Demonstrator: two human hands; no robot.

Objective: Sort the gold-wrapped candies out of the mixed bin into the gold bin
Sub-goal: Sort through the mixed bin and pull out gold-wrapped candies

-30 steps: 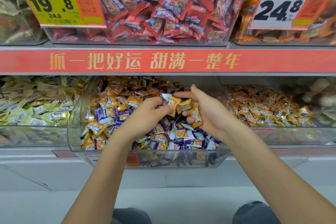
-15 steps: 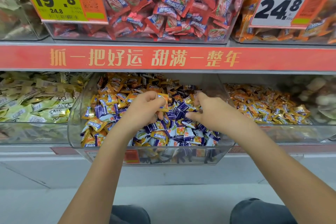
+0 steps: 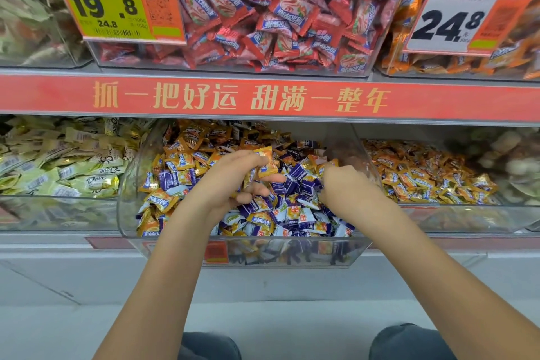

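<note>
With the left hand (image 3: 233, 181) pinching a gold-wrapped candy (image 3: 266, 165) and the right hand (image 3: 347, 187) buried, grip unclear, in the clear plastic mixed bin (image 3: 128, 184), purple-wrapped candies (image 3: 304, 187) could get scooped along.

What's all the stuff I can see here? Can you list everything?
Mixed bin: one, clear, centre lower shelf; many gold and purple candies.
Gold bin: one, clear, right of it; gold candies.
Pale candies: many, yellow-green, lower left.
Red candies: many, upper centre bin.
Orange candies: many, upper right bin.
Price tags: two, 19.8 green-orange, 24.8 white-orange.
Banner: one, red, shelf edge.
Gold candy: one, in left fingers.
Left hand: holds candy.
Right hand: in mixed bin, fingers curled under.
</note>
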